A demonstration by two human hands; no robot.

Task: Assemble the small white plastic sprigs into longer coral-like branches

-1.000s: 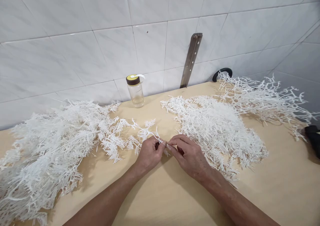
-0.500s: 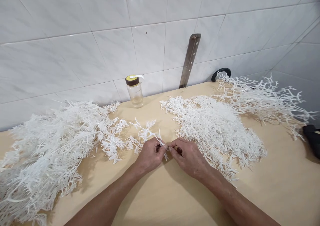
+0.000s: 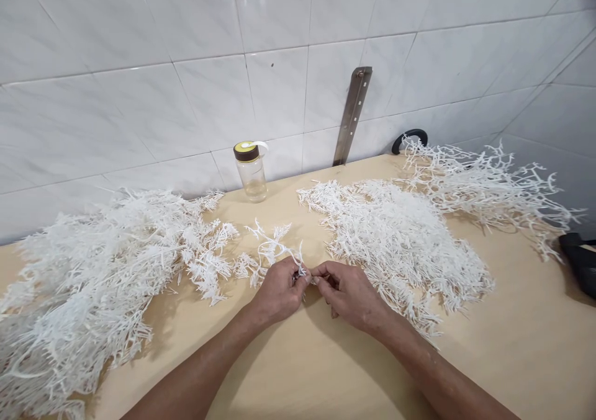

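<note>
My left hand (image 3: pixel 278 293) and my right hand (image 3: pixel 350 293) meet fingertip to fingertip at the middle of a light wooden table (image 3: pixel 512 345). Both pinch a white plastic branched sprig (image 3: pixel 267 249) that fans out to the upper left of my left hand. The left fingers are curled round its stem. My right hand's fingers are pressed together at the stem's end, where what they grip is mostly hidden. A big heap of white branched sprigs (image 3: pixel 97 271) lies to the left. A flatter pile of small white pieces (image 3: pixel 400 240) lies just right of my right hand.
A clear jar with a brown and yellow lid (image 3: pixel 251 170) stands by the tiled wall. A metal strip (image 3: pixel 352 116) leans on the wall. More white branches (image 3: pixel 484 181) spread at the far right, near a black curved handle (image 3: pixel 410 138) and a black object (image 3: pixel 580 262) at the right edge.
Both hands have stayed pinched together on the sprig, shifting slightly; the right hand's fingers have curled in tighter. The piles have not moved.
</note>
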